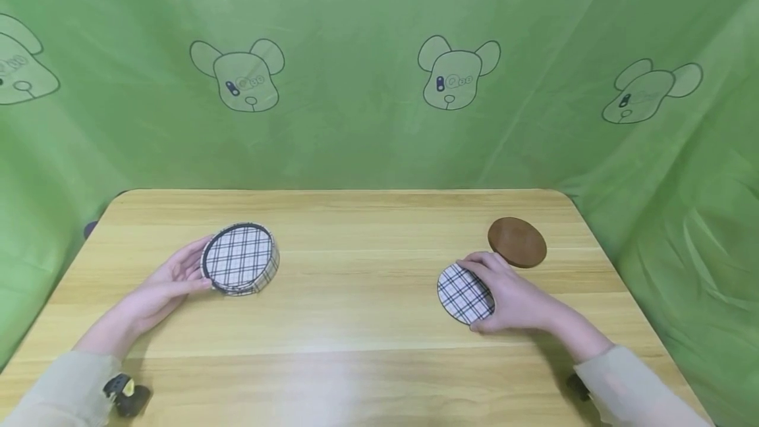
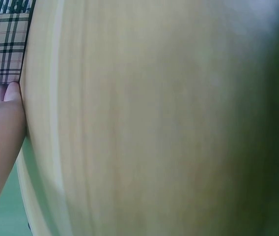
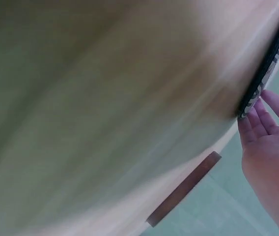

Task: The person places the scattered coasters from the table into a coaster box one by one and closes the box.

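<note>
A round box in black-and-white plaid, with a dark rim, stands at the left part of the table. My left hand grips its left side, thumb at the front and fingers behind. In the left wrist view the plaid side wall rests against the fingertips. On the right, my right hand pinches a thin round plaid coaster by opposite edges. The right wrist view shows this coaster edge-on, its dark underside facing the table. A brown round coaster lies just beyond the right hand.
A light wooden table with rounded far corners carries everything. Green cloth with bear-head drawings hangs behind and at the sides. Dark wrist devices sit at both sleeve cuffs.
</note>
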Demonstrator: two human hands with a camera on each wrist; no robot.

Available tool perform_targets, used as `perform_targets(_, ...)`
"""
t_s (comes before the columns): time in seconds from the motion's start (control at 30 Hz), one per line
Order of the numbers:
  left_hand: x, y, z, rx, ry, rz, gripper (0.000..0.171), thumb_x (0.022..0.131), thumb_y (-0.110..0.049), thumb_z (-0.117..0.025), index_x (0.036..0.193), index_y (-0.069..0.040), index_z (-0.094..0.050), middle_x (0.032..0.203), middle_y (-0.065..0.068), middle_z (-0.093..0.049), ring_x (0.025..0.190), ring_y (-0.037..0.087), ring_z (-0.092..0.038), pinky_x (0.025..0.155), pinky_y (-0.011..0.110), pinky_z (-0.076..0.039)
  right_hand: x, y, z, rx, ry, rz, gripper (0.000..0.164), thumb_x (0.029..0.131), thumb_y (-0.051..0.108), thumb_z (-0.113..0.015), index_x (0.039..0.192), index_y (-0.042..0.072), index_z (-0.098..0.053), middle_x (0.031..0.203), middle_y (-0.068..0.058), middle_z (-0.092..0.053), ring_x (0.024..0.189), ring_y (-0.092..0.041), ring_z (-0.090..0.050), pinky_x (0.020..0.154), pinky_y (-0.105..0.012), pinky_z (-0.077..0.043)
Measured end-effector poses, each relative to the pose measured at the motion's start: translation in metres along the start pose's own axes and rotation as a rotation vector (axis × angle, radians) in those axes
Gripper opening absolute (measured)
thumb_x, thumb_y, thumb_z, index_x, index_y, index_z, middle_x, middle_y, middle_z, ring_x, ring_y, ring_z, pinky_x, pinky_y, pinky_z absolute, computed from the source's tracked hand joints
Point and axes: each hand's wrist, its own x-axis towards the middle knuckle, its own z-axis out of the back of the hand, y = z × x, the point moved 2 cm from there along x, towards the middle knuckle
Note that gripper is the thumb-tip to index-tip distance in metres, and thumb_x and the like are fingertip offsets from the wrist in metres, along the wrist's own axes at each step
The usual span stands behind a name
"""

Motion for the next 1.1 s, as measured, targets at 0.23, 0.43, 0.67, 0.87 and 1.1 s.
perform_targets(0.23,0.002,-0.002,-0.001,-0.001,0.009,0.005,0.090,0.098,0.012,-0.057,0.170,-0.006,-0.008,0.173,0.030,0.010,0.132,-0.016,-0.051,0.109,0.005,-0.043,0.006,0.000,0.003,-0.005,0.020,-0.008,0.106,0.056,0.035,-0.099,0.145,-0.004,-0.057,0.140,-0.016,-0.055,0.128,-0.034,-0.051,0.102,-0.056,-0.058)
perform_targets(0.43,0.002,-0.003,-0.001,-0.002,0.007,0.010,0.091,0.098,0.012,-0.058,0.170,-0.005,-0.005,0.172,0.031,0.011,0.132,-0.017,-0.051,0.109,0.005,-0.043,0.013,0.003,0.002,0.006,0.032,-0.025,0.106,0.059,0.036,-0.098,0.147,-0.004,-0.055,0.141,-0.017,-0.054,0.129,-0.035,-0.052,0.103,-0.056,-0.059)
perform_targets(0.67,0.001,-0.002,0.000,0.000,-0.002,0.011,0.090,0.098,0.012,-0.057,0.170,-0.006,-0.008,0.173,0.030,0.008,0.133,-0.014,-0.052,0.109,0.005,-0.044,0.027,0.011,0.000,0.024,0.043,-0.017,0.108,0.061,0.038,-0.098,0.150,-0.002,-0.053,0.144,-0.017,-0.052,0.131,-0.034,-0.051,0.106,-0.055,-0.057)
perform_targets(0.87,0.001,-0.001,0.000,0.001,0.006,-0.006,0.089,0.098,0.013,-0.057,0.170,-0.005,-0.008,0.173,0.029,0.007,0.134,-0.013,-0.051,0.110,0.006,-0.043,0.043,0.019,-0.004,0.051,0.053,-0.004,0.111,0.061,0.038,-0.098,0.152,-0.002,-0.051,0.147,-0.018,-0.051,0.134,-0.035,-0.048,0.110,-0.058,-0.054)
perform_targets(1.1,0.001,-0.001,0.000,0.003,0.003,-0.002,0.088,0.098,0.012,-0.057,0.170,-0.005,-0.009,0.173,0.030,0.007,0.134,-0.013,-0.052,0.110,0.006,-0.043,0.062,0.026,-0.009,0.071,0.067,0.011,0.113,0.060,0.037,-0.099,0.154,-0.001,-0.049,0.148,-0.019,-0.050,0.137,-0.037,-0.046,0.115,-0.060,-0.051)
